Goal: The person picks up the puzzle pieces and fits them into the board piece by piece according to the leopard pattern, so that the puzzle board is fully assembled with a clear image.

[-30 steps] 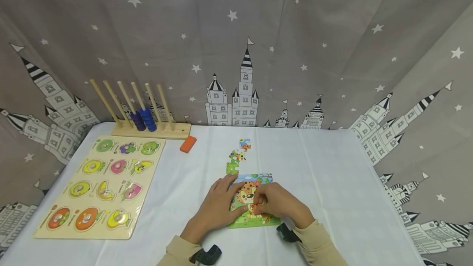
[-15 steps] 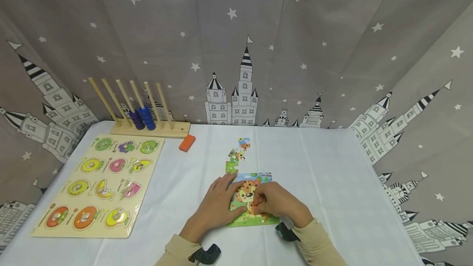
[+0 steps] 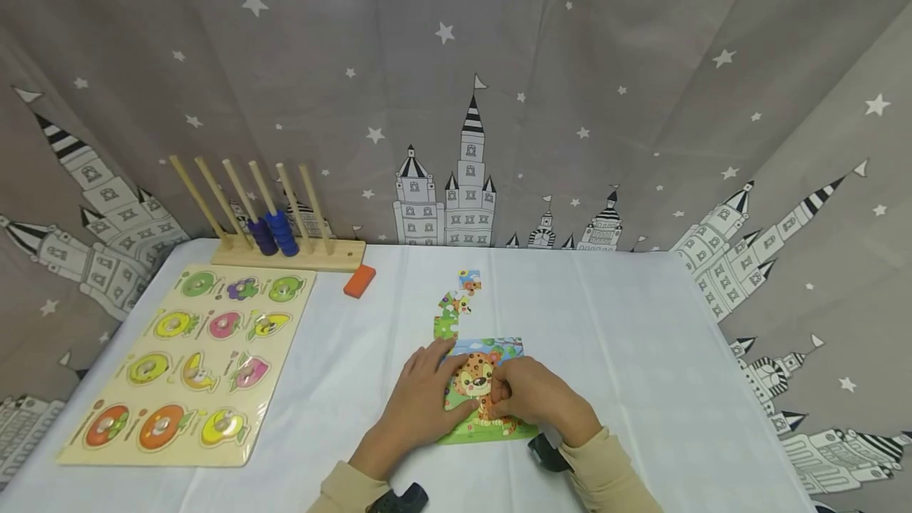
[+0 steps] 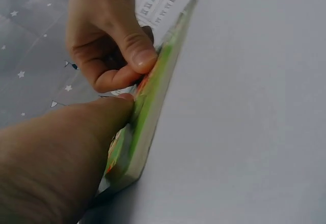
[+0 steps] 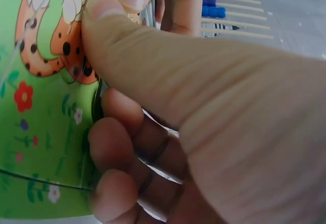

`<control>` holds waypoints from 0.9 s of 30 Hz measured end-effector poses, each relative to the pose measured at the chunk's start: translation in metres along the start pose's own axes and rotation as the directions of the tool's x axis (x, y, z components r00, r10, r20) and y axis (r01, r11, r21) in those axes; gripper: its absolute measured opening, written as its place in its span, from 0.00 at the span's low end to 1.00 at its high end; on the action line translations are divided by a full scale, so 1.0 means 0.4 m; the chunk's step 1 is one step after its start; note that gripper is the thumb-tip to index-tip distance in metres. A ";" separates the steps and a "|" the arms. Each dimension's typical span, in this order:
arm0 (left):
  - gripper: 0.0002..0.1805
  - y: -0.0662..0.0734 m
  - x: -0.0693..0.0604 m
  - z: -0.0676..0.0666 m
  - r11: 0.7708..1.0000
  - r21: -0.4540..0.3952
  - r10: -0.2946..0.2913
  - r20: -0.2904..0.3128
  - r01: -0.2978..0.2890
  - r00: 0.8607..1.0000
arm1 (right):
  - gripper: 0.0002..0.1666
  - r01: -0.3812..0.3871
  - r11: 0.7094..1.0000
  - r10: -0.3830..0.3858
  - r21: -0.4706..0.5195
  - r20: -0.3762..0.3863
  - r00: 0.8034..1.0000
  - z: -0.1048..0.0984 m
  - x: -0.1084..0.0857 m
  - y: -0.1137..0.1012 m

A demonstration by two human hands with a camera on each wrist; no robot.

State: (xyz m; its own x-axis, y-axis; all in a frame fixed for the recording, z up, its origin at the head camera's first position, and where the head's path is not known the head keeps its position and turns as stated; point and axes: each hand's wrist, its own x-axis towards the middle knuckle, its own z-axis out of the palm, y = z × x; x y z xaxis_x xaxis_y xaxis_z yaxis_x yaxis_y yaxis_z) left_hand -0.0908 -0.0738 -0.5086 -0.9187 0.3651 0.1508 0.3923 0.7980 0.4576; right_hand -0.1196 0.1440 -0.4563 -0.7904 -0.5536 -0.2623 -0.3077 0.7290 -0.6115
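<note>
A leopard jigsaw puzzle (image 3: 473, 430) lies on the white table in front of the person. My left hand (image 3: 420, 394) rests on its left side, fingers extended and thumb over the lower part. On the right side, my right hand (image 3: 545, 396) has curled fingers and pinches a puzzle piece, mostly hidden beneath them. The right wrist view shows the right thumb (image 5: 122, 35) pressed on the printed leopard. From the left wrist view, the right thumb and forefinger meet at the puzzle's surface. Several loose puzzle pieces (image 3: 446, 328) form a broken row beyond the left fingertips.
To the left lies a wooden fruit knob puzzle (image 3: 192, 366). Behind it stands a wooden peg rack (image 3: 292, 256) carrying blue and purple rings. An orange block (image 3: 359, 281) sits by the rack. A grey castle-print curtain (image 3: 570, 46) hangs behind the table.
Both hands keep nearly the same place on the puzzle. The right fingers shift slightly, showing a little more of the leopard's body. The head view tilts slightly.
</note>
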 end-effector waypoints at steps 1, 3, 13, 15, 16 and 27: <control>0.37 0.002 -0.001 0.003 1.000 0.007 -0.008 -0.013 0.008 1.000 | 0.14 -0.002 1.000 0.002 -0.001 0.000 1.000 0.000 0.000 -0.001; 0.36 0.004 -0.003 0.008 0.999 0.025 -0.022 -0.038 0.022 0.999 | 0.14 -0.008 1.000 0.008 -0.004 0.002 1.000 0.002 0.000 -0.001; 0.28 0.019 0.001 0.035 0.995 0.018 -0.094 -0.160 0.098 0.983 | 0.16 0.021 1.000 -0.021 -0.004 0.044 0.999 -0.002 0.012 0.009; 0.31 0.016 0.002 0.035 0.996 -0.007 -0.093 -0.149 0.093 0.984 | 0.16 0.041 0.999 -0.040 -0.013 0.051 0.998 -0.009 0.016 0.018; 0.34 0.014 0.002 0.032 0.996 -0.021 -0.089 -0.138 0.087 0.986 | 0.15 0.052 0.999 -0.052 -0.005 0.049 0.997 -0.015 0.020 0.023; 0.60 -0.055 -0.018 -0.040 0.994 -0.098 -0.042 0.144 0.056 0.989 | 0.26 0.002 0.995 0.023 0.096 -0.257 0.966 -0.139 0.227 0.098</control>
State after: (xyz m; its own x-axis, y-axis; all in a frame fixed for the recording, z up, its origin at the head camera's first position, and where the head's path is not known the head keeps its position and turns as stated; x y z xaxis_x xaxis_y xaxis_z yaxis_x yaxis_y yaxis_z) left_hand -0.0935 -0.1017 -0.5058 -0.9180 0.3966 0.0043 0.3338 0.7665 0.5487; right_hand -0.2327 0.1447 -0.4625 -0.9069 -0.4145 -0.0757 -0.2565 0.6858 -0.6811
